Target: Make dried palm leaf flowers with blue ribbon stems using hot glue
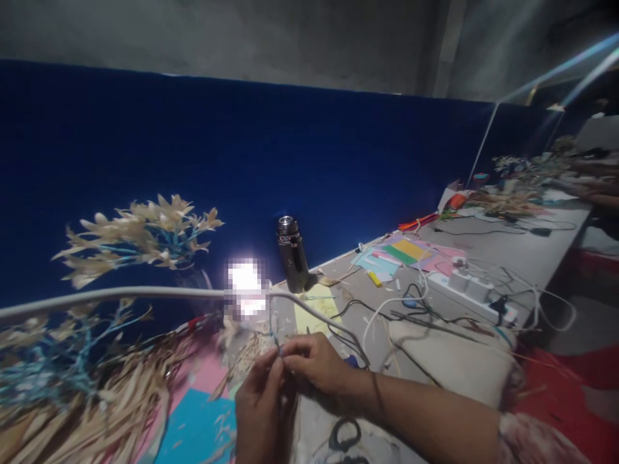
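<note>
partition [290, 154]: deep blue | flask [294, 261]: black | scissors [344, 435]: black | sleeve [532, 438]: pink-white mottled

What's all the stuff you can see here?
Flask: one, dark, centre
Panel: one, blue, behind flask
Flower sprays: several, cream and blue, left
Dried strips: many, tan, lower left
Table: one, grey, underneath
Paper sheets: several, mixed colours, table
Power strip: one, white, right
Cables: several, white and black, right
Cloth: one, cream, right
Scissors: one pair, dark, bottom
Curved pipe: one, grey, left
Thin stem: one, bluish, centre
Another person's arm: one or two, shadowy, right
Left hand: one, bare, centre
Right hand: one, bare, centre
</note>
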`<state>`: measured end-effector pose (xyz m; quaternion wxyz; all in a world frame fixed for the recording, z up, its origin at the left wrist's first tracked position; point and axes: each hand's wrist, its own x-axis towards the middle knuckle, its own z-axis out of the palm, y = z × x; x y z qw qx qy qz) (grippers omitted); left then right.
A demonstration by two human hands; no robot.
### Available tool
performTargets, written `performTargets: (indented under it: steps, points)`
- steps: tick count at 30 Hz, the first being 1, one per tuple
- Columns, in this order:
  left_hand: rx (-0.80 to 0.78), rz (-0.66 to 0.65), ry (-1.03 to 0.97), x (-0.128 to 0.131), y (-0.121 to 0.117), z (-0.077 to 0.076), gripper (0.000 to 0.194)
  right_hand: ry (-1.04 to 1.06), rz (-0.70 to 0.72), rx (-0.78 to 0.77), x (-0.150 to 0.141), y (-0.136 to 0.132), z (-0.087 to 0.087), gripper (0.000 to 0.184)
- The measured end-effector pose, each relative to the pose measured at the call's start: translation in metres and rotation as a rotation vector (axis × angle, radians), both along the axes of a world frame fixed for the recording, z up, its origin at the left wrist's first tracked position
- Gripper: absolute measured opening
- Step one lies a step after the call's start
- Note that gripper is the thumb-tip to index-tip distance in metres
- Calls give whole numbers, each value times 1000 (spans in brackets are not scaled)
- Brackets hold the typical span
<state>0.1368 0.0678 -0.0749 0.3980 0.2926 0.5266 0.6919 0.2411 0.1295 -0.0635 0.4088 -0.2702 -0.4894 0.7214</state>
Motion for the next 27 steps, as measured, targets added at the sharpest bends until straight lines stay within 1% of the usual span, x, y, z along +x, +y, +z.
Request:
performTargets:
  steps: [4,7,10,12,15,17,18,19,20,21,23,25,26,27]
  points:
    - [-44,-12,-56,-1,0,-3,51,-135,-63,199,-1,0,-3,14]
    - [-35,9,-95,-3,0,-3,51,-218,-92,296,0,2,-7,18]
    - [-34,82,-28,-6,0,-4,44,-245,-91,319,-2,1,-12,19]
    - [-38,114,13,-8,0,-3,38,-252,-99,369,-2,-1,-13,19]
    - [-43,100,11,-10,0,3,34,-333,-104,478,3,3,-6,17]
    - [-50,113,-45,-9,0,12,31,-488,-121,584,12,17,5,15]
    - [-58,134,-83,-9,1,17,29,-609,-140,654,18,28,12,15]
    - [-67,158,-120,-9,2,23,26,-776,-203,689,24,41,19,17]
    - [-74,184,-157,-9,4,27,23,-956,-267,679,32,57,26,20]
    - [-74,202,-187,-10,5,31,20,-1027,-290,660,38,73,31,20]
    - [-56,198,-231,-10,7,35,16,-1106,-334,634,50,104,37,19]
    - [-45,186,-287,-11,7,34,19,-1169,-323,618,57,129,37,15]
    - [-46,174,-301,-12,8,33,22,-1191,-301,615,58,137,35,19]
    - [-47,158,-301,-13,8,31,27,-1207,-274,613,59,144,32,26]
